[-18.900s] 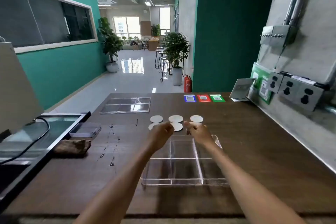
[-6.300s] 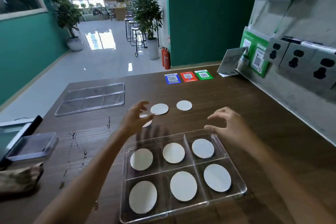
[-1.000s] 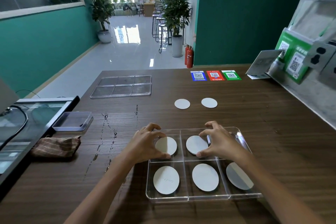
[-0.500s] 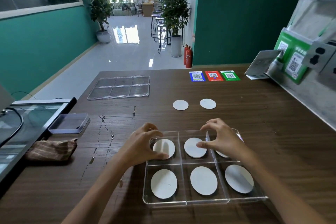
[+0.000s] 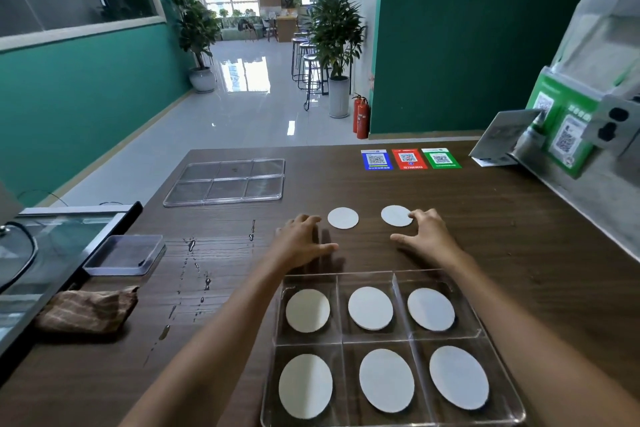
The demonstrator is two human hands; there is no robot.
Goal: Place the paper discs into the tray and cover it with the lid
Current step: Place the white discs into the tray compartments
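Reaching past the tray, both hands lie low over the table in the middle of the frame. The left hand (image 5: 300,243) has its fingers spread and relaxed, holding nothing, with the fingertips just beside the left loose disc (image 5: 343,218). The right hand (image 5: 426,236) is also spread, and its fingertips touch the edge of the right loose disc (image 5: 396,215); whether it already pinches the disc I cannot tell, it looks more like only touching.

Below the hands, in the lower middle of the frame, stands the clear tray (image 5: 341,343) with six compartments, and each compartment already has one paper disc lying flat in it. So I judge the filling is nearly done: only the two loose discs are left outside, and they would have to go on top of others. The lid (image 5: 224,181), clear and ribbed in six fields, lies well apart in the upper left part of the table, so the covering is not yet done.

The table (image 5: 519,253) is dark brown wood, with some water drops left of the hands. At the left edge lie a small clear box (image 5: 124,254) and a folded brown cloth (image 5: 86,310). At the far edge are three coloured code stickers (image 5: 408,159). Behind the table a bright corridor with green walls, potted plants, bar stools and a red fire extinguisher (image 5: 361,117) opens in the upper middle of the frame.
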